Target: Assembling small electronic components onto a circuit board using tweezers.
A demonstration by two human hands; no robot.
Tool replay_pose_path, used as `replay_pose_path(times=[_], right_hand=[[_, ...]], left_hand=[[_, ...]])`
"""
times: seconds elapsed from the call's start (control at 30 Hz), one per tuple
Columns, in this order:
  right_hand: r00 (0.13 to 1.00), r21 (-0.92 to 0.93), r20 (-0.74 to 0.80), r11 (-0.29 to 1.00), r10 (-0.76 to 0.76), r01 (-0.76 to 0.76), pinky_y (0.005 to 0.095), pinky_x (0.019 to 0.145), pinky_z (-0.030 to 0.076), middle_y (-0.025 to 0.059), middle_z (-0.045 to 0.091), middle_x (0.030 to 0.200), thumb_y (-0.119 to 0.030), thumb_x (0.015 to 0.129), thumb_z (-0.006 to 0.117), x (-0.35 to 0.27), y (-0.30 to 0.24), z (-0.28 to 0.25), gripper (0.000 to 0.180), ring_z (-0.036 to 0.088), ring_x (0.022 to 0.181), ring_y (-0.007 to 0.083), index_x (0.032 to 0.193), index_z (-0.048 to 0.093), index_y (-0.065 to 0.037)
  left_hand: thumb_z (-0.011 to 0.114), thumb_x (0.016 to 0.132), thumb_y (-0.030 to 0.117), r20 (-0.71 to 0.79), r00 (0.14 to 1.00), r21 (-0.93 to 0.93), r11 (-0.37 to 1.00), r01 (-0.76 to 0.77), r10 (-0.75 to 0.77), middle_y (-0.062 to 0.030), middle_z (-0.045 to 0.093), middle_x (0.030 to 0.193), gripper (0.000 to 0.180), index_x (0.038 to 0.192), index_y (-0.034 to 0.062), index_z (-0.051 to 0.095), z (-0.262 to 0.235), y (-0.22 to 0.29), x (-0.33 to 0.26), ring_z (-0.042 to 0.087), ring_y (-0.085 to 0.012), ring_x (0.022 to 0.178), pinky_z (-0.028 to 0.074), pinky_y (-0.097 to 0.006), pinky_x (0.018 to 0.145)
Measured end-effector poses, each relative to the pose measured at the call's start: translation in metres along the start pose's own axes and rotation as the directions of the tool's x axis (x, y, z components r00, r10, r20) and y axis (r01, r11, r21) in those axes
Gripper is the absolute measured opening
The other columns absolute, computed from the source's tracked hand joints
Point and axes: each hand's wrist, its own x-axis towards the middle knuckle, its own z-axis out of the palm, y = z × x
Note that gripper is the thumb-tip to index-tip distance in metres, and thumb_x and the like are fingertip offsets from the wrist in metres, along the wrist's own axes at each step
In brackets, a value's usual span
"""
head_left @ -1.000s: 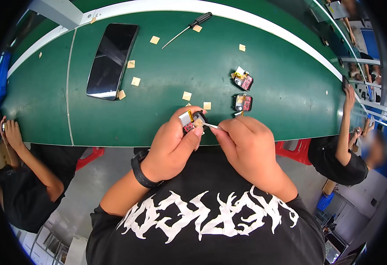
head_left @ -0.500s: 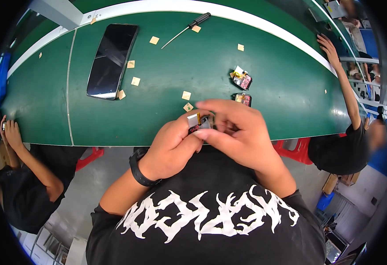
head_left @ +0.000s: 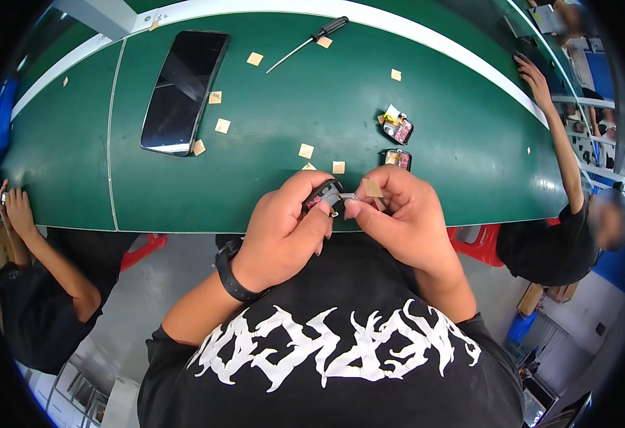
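Observation:
My left hand (head_left: 289,222) is closed on a small black-and-grey electronic device (head_left: 321,196), with a reddish circuit board showing at its edge. Thumb and index finger of my right hand (head_left: 406,212) pinch a small silvery battery (head_left: 348,196) beside the device; whether a wire joins them is too small to tell. A tan square sticker (head_left: 373,187) rests against my right index finger. Just beyond that hand lies an opened device (head_left: 397,158), and farther off a second opened device (head_left: 399,129) with a silvery battery and yellow tape.
Several tan square stickers (head_left: 306,150) are scattered on the green table (head_left: 269,107). A large black phone (head_left: 186,93) lies at the far left, a screwdriver (head_left: 326,30) near the back edge. One person's hands (head_left: 17,207) are at left, another's hand (head_left: 533,80) at right.
My right hand has come down and inward to pinch the battery. The device has been turned in my left hand. A tan sticker now shows at my right index finger.

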Motion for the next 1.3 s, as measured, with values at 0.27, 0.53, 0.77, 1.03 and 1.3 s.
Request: replay_pose_path(times=[0.27, 0.53, 0.77, 1.03, 1.3], right_hand=[[0.998, -0.014, -0.034, 0.998, -0.057, 0.057, 0.0227, 0.054, 0.042, -0.0019, 0.062, 0.072, -0.004, 0.089, 0.074, -0.004, 0.010, 0.008, 0.011, 0.051, 0.062, 0.0017, 0.094, 0.065, 0.001], [0.995, -0.216, -0.046, 0.973, -0.094, 0.082, 0.0244, 0.052, 0.043, 0.0010, 0.063, 0.067, -0.005, 0.084, 0.074, -0.010, -0.008, 0.008, 0.010, 0.052, 0.057, 0.0042, 0.088, 0.067, 0.000], [0.994, -0.215, -0.111, 0.976, -0.010, -0.015, 0.0243, 0.053, 0.044, 0.0013, 0.064, 0.068, -0.005, 0.082, 0.074, -0.012, -0.010, 0.009, 0.010, 0.053, 0.057, 0.0044, 0.085, 0.066, 0.000], [0.982, -0.341, -0.051, 0.927, -0.182, 0.154, 0.0268, 0.055, 0.050, 0.0065, 0.071, 0.075, -0.003, 0.082, 0.072, -0.011, -0.011, 0.011, 0.013, 0.062, 0.059, 0.0107, 0.094, 0.073, 0.001], [0.974, -0.437, -0.007, 0.877, -0.224, 0.199, 0.0305, 0.058, 0.051, 0.0102, 0.071, 0.080, -0.005, 0.082, 0.076, -0.008, -0.010, 0.011, 0.014, 0.067, 0.065, 0.0215, 0.095, 0.074, 0.000]], left_hand=[[0.051, 0.100, 0.007, -0.004, 0.998, 0.045, 0.997, -0.063, 0.063, -0.0050, 0.062, 0.074, 0.024, 0.121, -0.0016, 0.057, 0.001, -0.004, 0.000, 0.059, -0.0096, 0.057, 0.048, -0.027, 0.054], [0.051, 0.100, 0.006, -0.048, 0.999, -0.006, 1.000, -0.008, 0.008, -0.0044, 0.061, 0.076, 0.023, 0.120, -0.0019, 0.057, 0.002, 0.004, 0.000, 0.058, -0.0096, 0.057, 0.047, -0.028, 0.053], [0.052, 0.100, 0.004, -0.050, 0.998, 0.006, 0.999, -0.033, 0.033, -0.0046, 0.061, 0.080, 0.021, 0.119, -0.0025, 0.057, 0.004, 0.002, -0.001, 0.059, -0.0093, 0.059, 0.047, -0.026, 0.054], [0.053, 0.097, 0.001, -0.038, 0.996, 0.092, 0.993, -0.078, 0.082, -0.0066, 0.065, 0.079, 0.012, 0.108, -0.0025, 0.055, 0.005, -0.002, -0.001, 0.062, -0.0119, 0.059, 0.049, -0.029, 0.055], [0.048, 0.098, 0.002, 0.076, 0.990, 0.133, 0.983, -0.129, 0.119, -0.0078, 0.067, 0.086, 0.015, 0.111, -0.0021, 0.055, -0.002, -0.002, 0.000, 0.064, -0.0130, 0.064, 0.049, -0.028, 0.057]])
